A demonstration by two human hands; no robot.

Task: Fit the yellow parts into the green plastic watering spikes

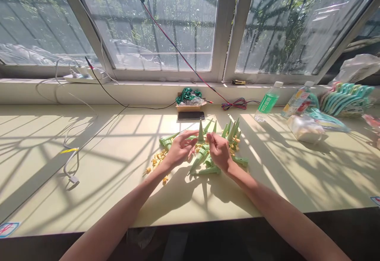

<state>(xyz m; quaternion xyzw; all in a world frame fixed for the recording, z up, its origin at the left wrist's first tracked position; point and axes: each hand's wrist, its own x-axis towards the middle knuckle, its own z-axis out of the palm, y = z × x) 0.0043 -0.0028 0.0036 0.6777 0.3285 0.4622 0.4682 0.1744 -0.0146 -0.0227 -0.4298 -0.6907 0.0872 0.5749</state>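
Several pale green pointed cones [199, 160] lie in a loose pile on the table, some upright and some on their sides. Small yellow plug-like pieces [157, 159] are scattered mostly at the pile's left. My left hand [179, 149] hovers at the left of the pile, fingers curved and apart, and I see nothing held in it. Across from it, my right hand [220, 150] is closed with thumb and fingertips pinched; whatever they hold is too small or hidden to name. One upright green cone [201, 131] stands in the gap between both hands.
Behind the pile lie a dark phone [190, 116] and a small cardboard box [191, 108] with green material. A green-labelled bottle [266, 103], a second bottle [297, 99] and a tissue pack [305, 129] are at right. A white cable [73, 166] lies at left.
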